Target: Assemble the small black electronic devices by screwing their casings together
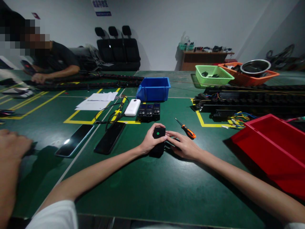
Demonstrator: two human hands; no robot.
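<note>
A small black box-shaped device (159, 147) with a green round dot stands on the green table in front of me. My left hand (150, 140) is wrapped round its left side and top, thumb across the face. The fingertips of my right hand (182, 145) touch the upper right edge of the device; the fingers are bent, and what lies beneath them is hidden. Just beyond my right hand is a screwdriver (188, 131) with an orange and black handle. Several black modules (149, 112) and a white power bank (132, 107) lie behind the device.
Two phones (75, 140) (110, 138) lie to the left, near papers (96, 101) and a cable. A blue bin (154, 89) stands behind, a red bin (269, 149) at right. Another person's hand (14, 144) is at the left edge; a person (57, 58) sits across.
</note>
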